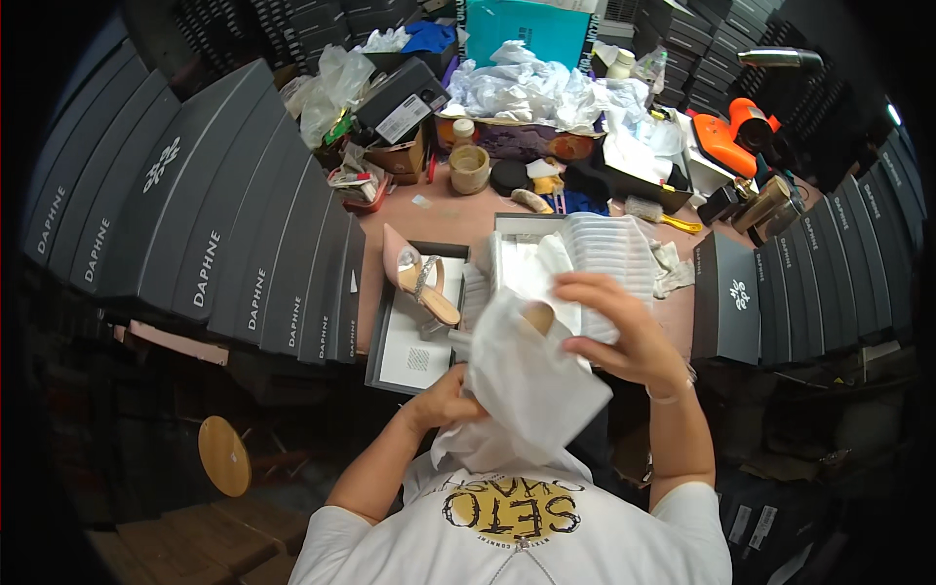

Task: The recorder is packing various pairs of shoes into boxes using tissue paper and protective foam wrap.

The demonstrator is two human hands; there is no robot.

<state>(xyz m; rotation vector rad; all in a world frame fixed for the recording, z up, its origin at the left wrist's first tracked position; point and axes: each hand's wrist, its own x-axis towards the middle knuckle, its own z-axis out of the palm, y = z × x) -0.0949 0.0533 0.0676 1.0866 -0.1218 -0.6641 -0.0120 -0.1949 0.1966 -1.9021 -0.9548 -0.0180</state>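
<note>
A white cloth bag [526, 380] is held in front of my chest by both hands. My left hand [447, 395] grips its lower left side. My right hand [624, 331] holds the bag's top edge, where a tan rounded part of a shoe [538, 316] pokes out of the opening. A pink pointed high-heel shoe [419, 278] with a sparkly strap lies in an open dark shoe box [414, 356] just left of the bag. Behind the bag an open box [585, 249] is filled with white wrapping paper.
Tall stacks of dark grey shoe boxes [224, 214] line the left; more [819, 283] stand on the right. At the back of the pinkish table lie crumpled white paper [526, 88], a beige cup [469, 168], a brush [663, 214], an orange tool [731, 136]. A round wooden stool [224, 453] stands lower left.
</note>
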